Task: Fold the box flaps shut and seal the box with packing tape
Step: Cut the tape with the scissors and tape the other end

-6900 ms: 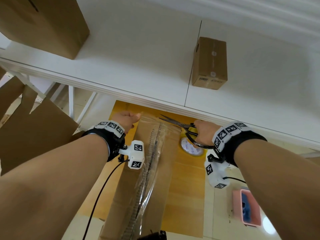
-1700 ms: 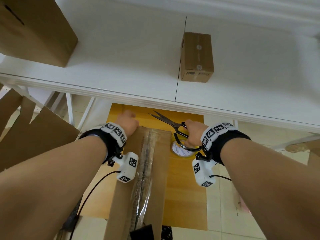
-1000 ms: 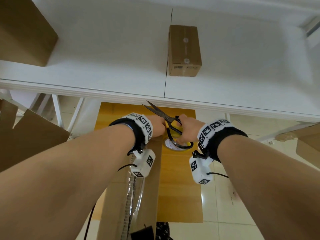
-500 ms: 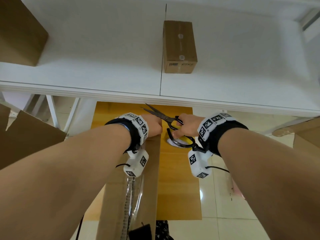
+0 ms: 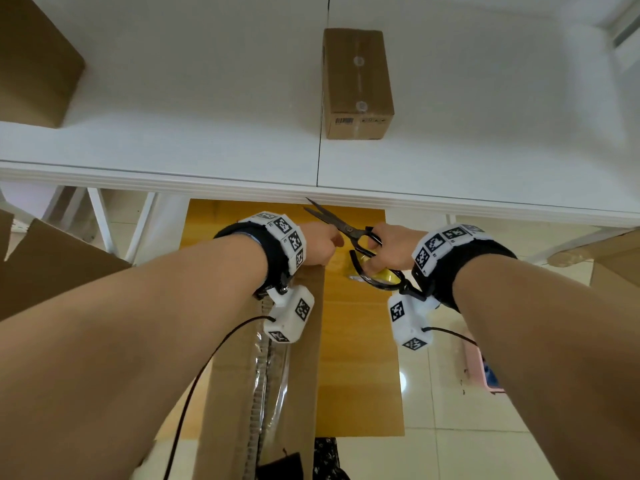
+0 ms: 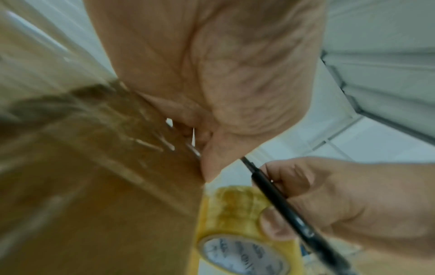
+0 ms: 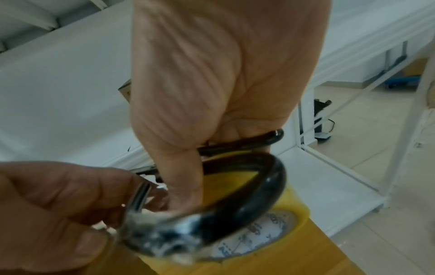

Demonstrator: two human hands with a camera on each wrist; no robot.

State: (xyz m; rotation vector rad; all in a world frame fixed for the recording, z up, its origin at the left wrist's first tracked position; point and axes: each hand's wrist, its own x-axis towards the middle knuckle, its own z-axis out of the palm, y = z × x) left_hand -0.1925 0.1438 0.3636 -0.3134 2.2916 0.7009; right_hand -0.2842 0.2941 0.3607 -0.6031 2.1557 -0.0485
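Observation:
I hold a long narrow cardboard box below the table edge; clear tape runs along its top seam. My left hand sits at the box's far right corner, with its fingers curled and pinching the shiny tape there. My right hand grips black-handled scissors, whose blades are parted and point up-left beside the left hand. A yellow tape roll hangs just under the right hand. It also shows as the tape roll beneath the scissors' handle loop. Whether my fingers hold the roll I cannot tell.
The white table edge runs just beyond my hands. On it stand a small sealed box and a large box at the far left. A flat yellow cardboard sheet lies on the floor, with brown cardboard pieces to the left.
My left hand has slid from the box's left corner to its right corner, next to the scissors. The right hand and scissors have closed in towards it.

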